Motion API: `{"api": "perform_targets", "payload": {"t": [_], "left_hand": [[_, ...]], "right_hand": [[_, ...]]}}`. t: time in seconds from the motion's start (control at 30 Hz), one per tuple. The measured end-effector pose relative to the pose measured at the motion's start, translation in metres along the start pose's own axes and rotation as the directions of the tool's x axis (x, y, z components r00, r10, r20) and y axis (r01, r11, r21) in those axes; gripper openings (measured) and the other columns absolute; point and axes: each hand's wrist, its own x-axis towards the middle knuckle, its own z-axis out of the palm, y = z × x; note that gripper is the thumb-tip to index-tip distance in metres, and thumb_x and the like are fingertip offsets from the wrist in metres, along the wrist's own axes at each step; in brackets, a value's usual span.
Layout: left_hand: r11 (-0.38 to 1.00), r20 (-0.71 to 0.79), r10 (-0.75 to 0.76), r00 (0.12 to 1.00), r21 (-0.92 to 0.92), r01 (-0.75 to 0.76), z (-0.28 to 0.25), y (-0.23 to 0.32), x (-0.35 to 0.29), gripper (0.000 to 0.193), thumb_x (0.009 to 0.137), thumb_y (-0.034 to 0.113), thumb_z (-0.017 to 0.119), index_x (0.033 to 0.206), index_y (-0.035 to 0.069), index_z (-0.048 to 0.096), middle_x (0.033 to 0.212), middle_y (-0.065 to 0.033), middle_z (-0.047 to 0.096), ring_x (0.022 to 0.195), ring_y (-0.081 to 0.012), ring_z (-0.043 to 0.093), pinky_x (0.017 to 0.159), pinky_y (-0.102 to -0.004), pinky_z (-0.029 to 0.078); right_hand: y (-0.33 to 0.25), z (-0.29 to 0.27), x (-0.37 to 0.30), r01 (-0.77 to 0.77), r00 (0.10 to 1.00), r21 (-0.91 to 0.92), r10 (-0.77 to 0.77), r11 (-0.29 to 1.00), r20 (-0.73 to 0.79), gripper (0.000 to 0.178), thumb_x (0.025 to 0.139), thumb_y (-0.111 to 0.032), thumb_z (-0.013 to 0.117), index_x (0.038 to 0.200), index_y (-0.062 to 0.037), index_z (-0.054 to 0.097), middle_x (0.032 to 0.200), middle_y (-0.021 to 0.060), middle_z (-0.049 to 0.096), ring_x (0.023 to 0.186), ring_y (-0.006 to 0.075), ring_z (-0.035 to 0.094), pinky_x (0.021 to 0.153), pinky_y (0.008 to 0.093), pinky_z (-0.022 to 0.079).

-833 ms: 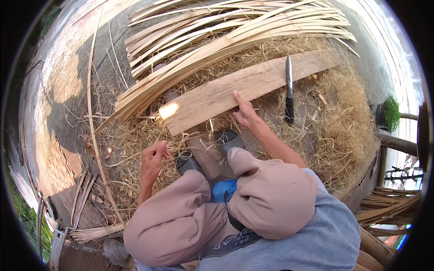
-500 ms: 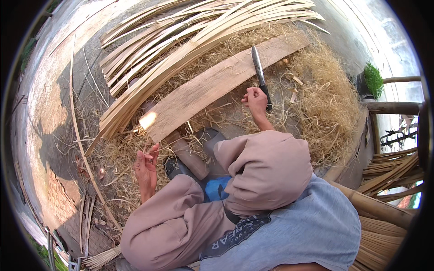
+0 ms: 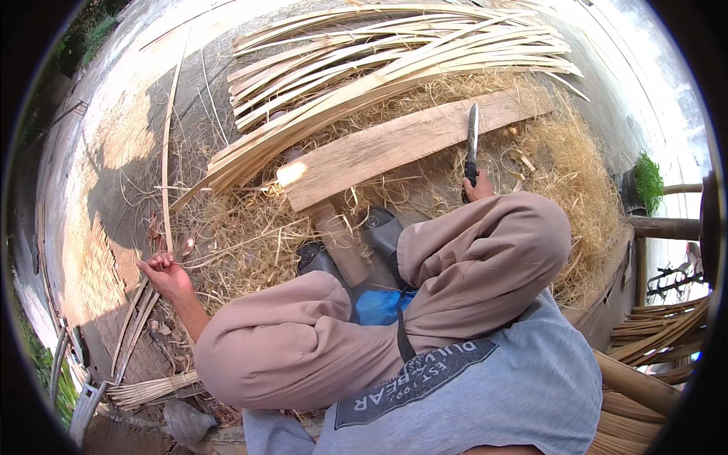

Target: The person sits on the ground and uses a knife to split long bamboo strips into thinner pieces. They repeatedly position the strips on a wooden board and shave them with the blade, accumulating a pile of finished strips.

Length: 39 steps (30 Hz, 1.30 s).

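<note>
"Right hand (image 3: pixel 480 186) has moved onto the knife (image 3: pixel 472 136); its fingers are closed around the handle, blade pointing ahead of them. Confirm the step?"

"By judgement, taking up the knife. The next move calls for a firm grip, edge clear of the knee (image 3: pixel 531 220)."

"Surroundings?"

"Board (image 3: pixel 394 148): ahead and left of those fingers. Left hand (image 3: pixel 168 277): shifted outward, near a thin strip (image 3: pixel 164 167); whether its fingers pinch anything cannot be told."

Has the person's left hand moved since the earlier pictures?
Yes. Judged against the wide flat board, the left hand has moved to the left, farther from the board's left end.
</note>
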Motion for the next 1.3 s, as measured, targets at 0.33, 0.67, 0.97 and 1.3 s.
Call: {"api": "perform_targets", "payload": {"t": [0.33,0.67,0.97,1.3], "left_hand": [[0.912,-0.073,-0.236,0.969,0.327,0.246,-0.035,-0.035,-0.061,0.033,0.106,0.036,0.059,0.117,0.005,0.062,0.123,-0.0097,0.067,0.102,-0.0224,0.064,0.099,-0.0362,0.051],[0.896,0.058,-0.312,0.948,0.349,0.274,-0.035,-0.097,-0.052,0.046,0.101,0.03,0.068,0.137,0.004,0.056,0.136,-0.0072,0.061,0.108,-0.022,0.065,0.1,-0.0366,0.05],[0.827,0.095,-0.409,0.908,0.459,0.324,-0.025,-0.07,-0.07,0.042,0.102,0.028,0.067,0.135,0.003,0.057,0.132,-0.0069,0.063,0.096,-0.0142,0.066,0.084,-0.0262,0.055],[0.793,0.136,-0.402,0.906,0.546,0.269,0.002,-0.087,-0.088,0.035,0.103,0.027,0.066,0.127,0.002,0.064,0.118,-0.0066,0.068,0.094,-0.0112,0.066,0.072,-0.0221,0.056]], "right_hand": [[-0.023,-0.011,-0.035,-0.044,0.994,0.005,0.044,0.999,0.1,0.043,0.094,-0.037,0.071,0.118,-0.0045,0.054,0.092,0.0194,0.066,0.083,0.0357,0.065,0.081,0.0455,0.051],[-0.024,-0.048,-0.079,-0.048,0.998,0.089,0.05,0.995,-0.027,0.036,0.098,-0.036,0.067,0.106,-0.004,0.054,0.085,0.0147,0.06,0.077,0.0301,0.058,0.076,0.0422,0.048],[-0.12,-0.216,-0.139,0.29,0.879,0.508,-0.015,0.811,-0.477,0.034,0.101,-0.036,0.064,0.096,-0.0034,0.055,0.078,0.0105,0.054,0.071,0.0251,0.051,0.072,0.0392,0.045],[-0.213,-0.259,-0.278,0.538,0.743,0.094,-0.419,0.837,-0.522,0.046,0.105,-0.028,0.062,0.071,-0.0022,0.043,0.065,0.0053,0.037,0.06,0.0173,0.038,0.057,0.0356,0.032]]}}
